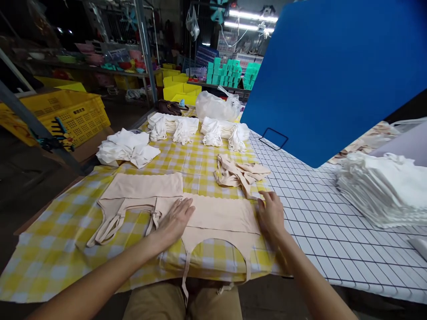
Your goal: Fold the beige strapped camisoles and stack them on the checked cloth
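Both hands flat on beige garment, long axis left-right, straps toward wearer

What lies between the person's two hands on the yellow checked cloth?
In the head view, the band of a beige garment spans the gap between the left hand and right hand, both flat on it.

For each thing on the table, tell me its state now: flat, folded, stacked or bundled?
Near beige garment: spread flat, both hands pressing it.
Second beige garment: spread flat, straps loose.
Beige pile: crumpled.
White bundles: bunched in a row.
White stack: neatly stacked.
Left hand: open, palm down.
Right hand: open, on the garment's edge.
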A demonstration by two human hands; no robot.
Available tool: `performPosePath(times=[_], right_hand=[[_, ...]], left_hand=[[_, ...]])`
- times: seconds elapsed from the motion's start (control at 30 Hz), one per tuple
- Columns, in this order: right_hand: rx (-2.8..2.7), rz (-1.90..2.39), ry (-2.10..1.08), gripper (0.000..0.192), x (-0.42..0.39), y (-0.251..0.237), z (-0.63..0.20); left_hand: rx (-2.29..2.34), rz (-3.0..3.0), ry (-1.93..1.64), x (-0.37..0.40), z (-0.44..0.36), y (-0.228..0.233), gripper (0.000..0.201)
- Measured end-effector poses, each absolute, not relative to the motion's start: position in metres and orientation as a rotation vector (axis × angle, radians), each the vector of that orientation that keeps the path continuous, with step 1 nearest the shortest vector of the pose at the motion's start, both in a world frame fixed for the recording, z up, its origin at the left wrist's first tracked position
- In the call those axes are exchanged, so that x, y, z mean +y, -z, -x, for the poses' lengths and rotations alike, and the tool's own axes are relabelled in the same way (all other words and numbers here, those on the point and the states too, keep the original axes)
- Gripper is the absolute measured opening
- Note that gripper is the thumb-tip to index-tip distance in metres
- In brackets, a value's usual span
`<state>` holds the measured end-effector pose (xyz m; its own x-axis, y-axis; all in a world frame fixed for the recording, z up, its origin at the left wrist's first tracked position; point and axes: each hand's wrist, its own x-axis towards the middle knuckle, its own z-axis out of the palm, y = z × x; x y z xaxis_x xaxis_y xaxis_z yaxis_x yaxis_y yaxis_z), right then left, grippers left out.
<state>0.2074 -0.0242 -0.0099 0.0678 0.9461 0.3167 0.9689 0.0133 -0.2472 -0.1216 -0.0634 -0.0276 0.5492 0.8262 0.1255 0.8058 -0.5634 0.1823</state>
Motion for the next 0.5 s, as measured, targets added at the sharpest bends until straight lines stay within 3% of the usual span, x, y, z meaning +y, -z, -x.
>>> performPosePath(times=[0.13,0.23,0.5], right_hand=[[-2.279,1.739,-0.031,0.043,-0.048,0.020,-0.184],[-2.359,1.838,-0.168,0.046,-0.055,0.026,-0.189],[-1.734,2.299,-0.094,0.030,-0.056,0.011,-0.185]], left_hand=[[1.377,-2.745,-0.188,-0.072,0.132,0.028,0.052],[1.418,-2.775,-0.199,-0.076,0.143,0.032,0.053],[1.535,-2.824,-0.376,-0.071,0.137,0.030,0.036]])
